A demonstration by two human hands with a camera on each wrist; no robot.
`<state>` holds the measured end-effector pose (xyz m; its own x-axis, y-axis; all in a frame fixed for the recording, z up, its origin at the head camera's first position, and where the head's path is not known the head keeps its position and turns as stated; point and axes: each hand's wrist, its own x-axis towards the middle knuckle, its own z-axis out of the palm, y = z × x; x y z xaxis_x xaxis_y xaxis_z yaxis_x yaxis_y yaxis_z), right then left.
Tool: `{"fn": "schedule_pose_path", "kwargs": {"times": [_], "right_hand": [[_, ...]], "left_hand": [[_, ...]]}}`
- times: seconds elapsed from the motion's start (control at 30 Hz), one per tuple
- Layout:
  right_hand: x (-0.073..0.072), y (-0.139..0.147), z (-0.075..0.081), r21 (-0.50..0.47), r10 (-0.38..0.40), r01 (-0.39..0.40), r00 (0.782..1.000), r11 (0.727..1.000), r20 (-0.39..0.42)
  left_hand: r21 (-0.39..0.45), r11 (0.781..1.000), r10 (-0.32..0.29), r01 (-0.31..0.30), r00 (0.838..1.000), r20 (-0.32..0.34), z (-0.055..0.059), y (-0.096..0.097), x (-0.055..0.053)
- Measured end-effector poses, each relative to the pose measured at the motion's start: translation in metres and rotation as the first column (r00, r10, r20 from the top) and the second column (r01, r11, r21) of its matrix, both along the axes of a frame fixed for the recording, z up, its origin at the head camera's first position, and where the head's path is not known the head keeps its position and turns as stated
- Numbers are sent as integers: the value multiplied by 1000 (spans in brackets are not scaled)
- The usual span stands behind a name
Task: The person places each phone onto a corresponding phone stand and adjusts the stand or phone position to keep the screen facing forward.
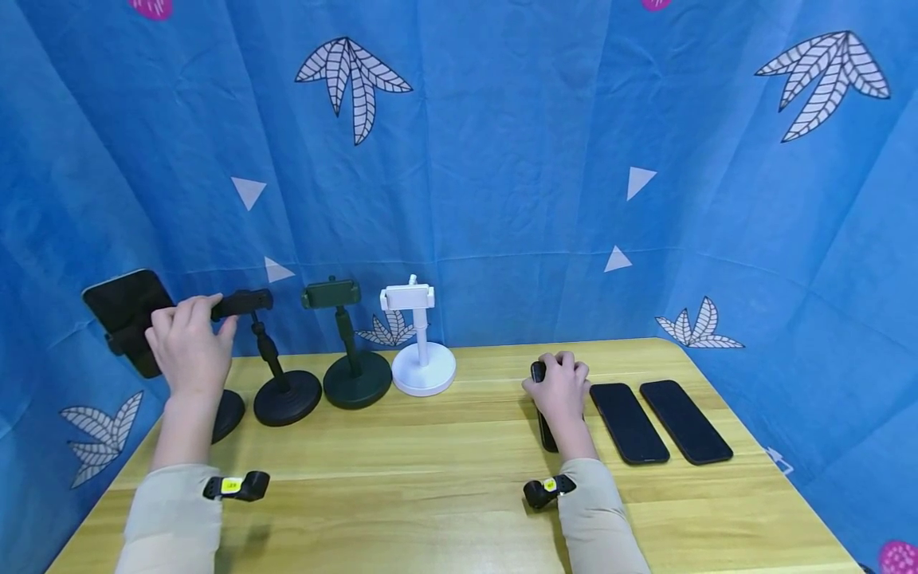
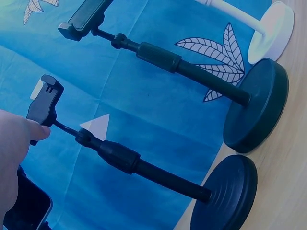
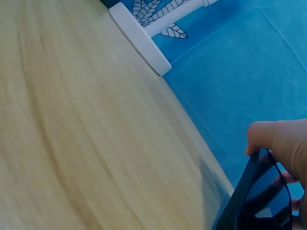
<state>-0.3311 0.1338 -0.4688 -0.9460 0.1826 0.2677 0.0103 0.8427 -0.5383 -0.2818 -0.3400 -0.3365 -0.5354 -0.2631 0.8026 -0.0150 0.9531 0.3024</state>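
My left hand (image 1: 190, 343) pinches the left end of the clamp (image 2: 44, 100) on a black phone stand (image 1: 288, 397). The clamp is held between thumb and fingers, and the stand's round base rests on the table. My right hand (image 1: 562, 392) grips a dark smartphone (image 1: 547, 430) by its upper part. In the right wrist view this phone (image 3: 239, 201) is tilted up on edge, thumb at its top corner. Just left of my left hand, another smartphone (image 1: 125, 301) sits in a dark stand, whose base (image 1: 228, 416) is partly hidden by my forearm.
A dark green phone stand (image 1: 357, 381) and a white one (image 1: 424, 371) stand right of the black stand, their clamps holding nothing. Two smartphones, one nearer (image 1: 629, 422) and one farther right (image 1: 686, 421), lie flat. A blue curtain (image 1: 502, 175) hangs behind the wooden table (image 1: 402, 494).
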Motion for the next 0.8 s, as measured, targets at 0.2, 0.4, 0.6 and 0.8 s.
{"fn": "schedule_pose_path", "kwargs": {"times": [0.2, 0.4, 0.6, 0.8], "right_hand": [[1, 0, 2, -15, 6, -6, 1000, 1000, -9], [1, 0, 5, -16, 9, -10, 999, 1000, -41], [1, -3, 9, -16, 21, -22, 997, 1000, -72], [0, -5, 13, -48, 44, -50, 993, 998, -109]], "left_hand": [[4, 1000, -9, 9, 1000, 4, -1, 0, -1], [9, 1000, -9, 9, 1000, 5, -1, 0, 0], [13, 1000, -3, 3, 1000, 9, -1, 0, 1], [19, 1000, -1, 1, 1000, 12, 0, 0, 0]]}}
